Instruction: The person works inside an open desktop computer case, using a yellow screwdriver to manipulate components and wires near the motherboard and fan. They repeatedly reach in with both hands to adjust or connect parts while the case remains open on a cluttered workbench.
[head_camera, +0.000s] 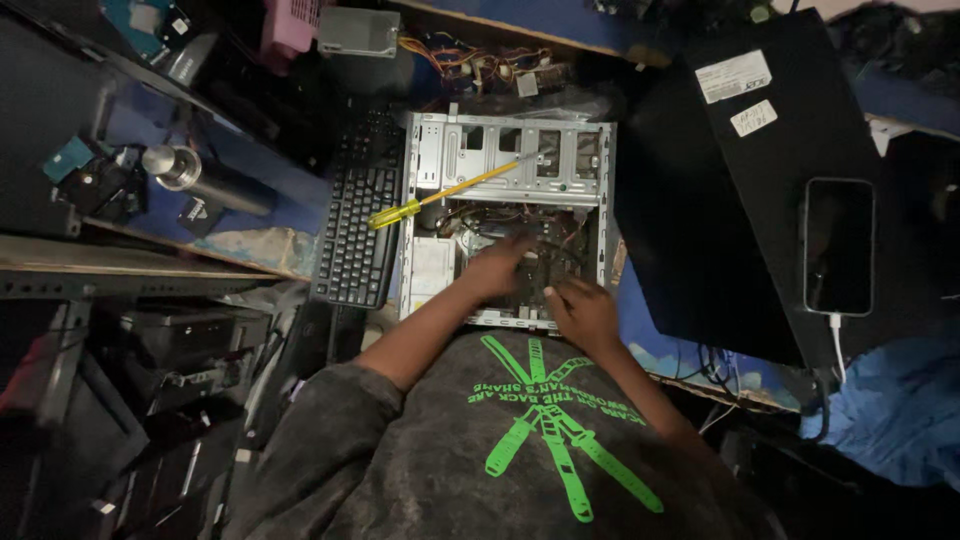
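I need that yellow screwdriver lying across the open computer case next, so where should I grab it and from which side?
Probably by the yellow handle, coming from the keyboard side. The screwdriver lies slanted on the open computer case; its thick handle end juts past the case's left edge, free of parts, while the thin shaft points inward over the metal frame. Both the left hand and right hand are inside the case.

At the bottom centre of the frame the person is wearing a dark grey, mottled, washed-looking shirt with a bright green print on the chest: crossed bars fanning out like a star, with a band of green lettering curving above them. The sleeves are ending near the elbows, leaving both forearms bare, and the left hand (497, 268) and right hand (583, 312) are showing no gloves.
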